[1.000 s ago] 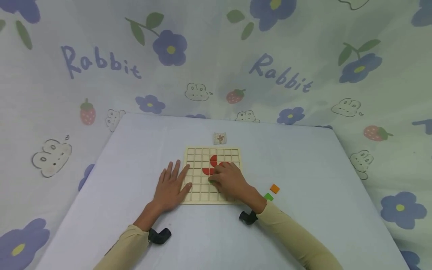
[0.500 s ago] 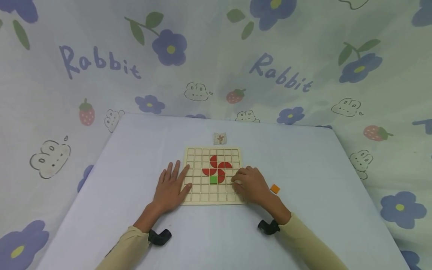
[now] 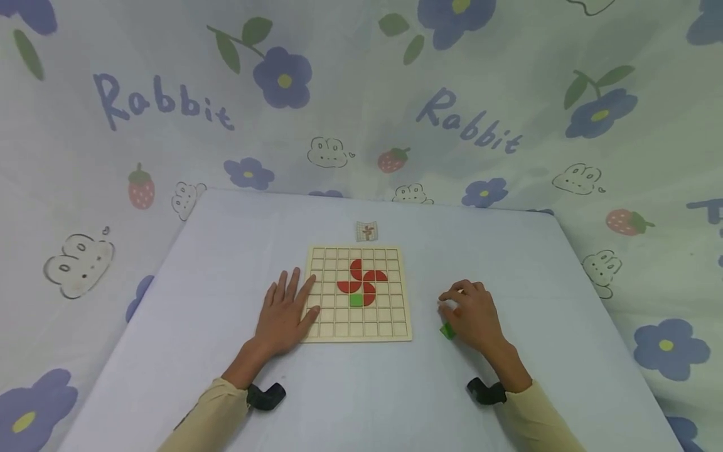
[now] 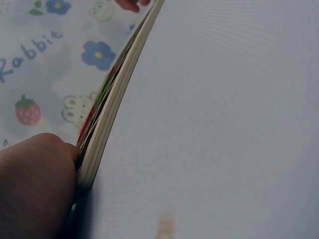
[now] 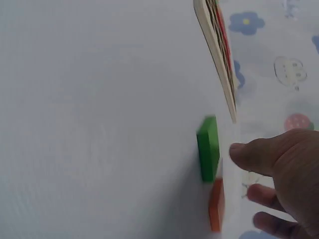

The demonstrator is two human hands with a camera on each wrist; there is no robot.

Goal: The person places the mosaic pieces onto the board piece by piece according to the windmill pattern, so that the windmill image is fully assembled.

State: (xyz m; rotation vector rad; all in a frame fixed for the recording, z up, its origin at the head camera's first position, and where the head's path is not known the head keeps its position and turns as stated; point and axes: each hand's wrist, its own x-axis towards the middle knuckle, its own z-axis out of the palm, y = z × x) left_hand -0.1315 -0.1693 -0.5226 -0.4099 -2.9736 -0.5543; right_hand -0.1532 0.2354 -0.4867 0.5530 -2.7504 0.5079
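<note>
My left hand (image 3: 284,317) lies spread with straight fingers at the left edge of a wooden grid board (image 3: 384,320). Red quarter-round pieces (image 3: 369,294) form a pinwheel in the board's cells, and a green square tile (image 3: 356,300) sits just below them. To the right of the board, my right hand (image 3: 474,317) hovers with bent fingers and nothing between them. A loose green tile (image 5: 209,149) lies on the table beside its thumb. Past that tile, the right wrist view shows an orange tile (image 5: 217,205), which the hand hides in the head view.
A small card (image 3: 366,231) with a printed pinwheel on a grid lies behind the board. White cloth covers the table (image 3: 361,402). A patterned curtain (image 3: 361,94) with flowers and rabbits hangs at the back and sides. Each wrist wears a black camera mount (image 3: 267,397).
The right hand has let go of a green tile in the board below the pinwheel. It has moved right, off the board, to the loose tiles. The left hand stays put.
</note>
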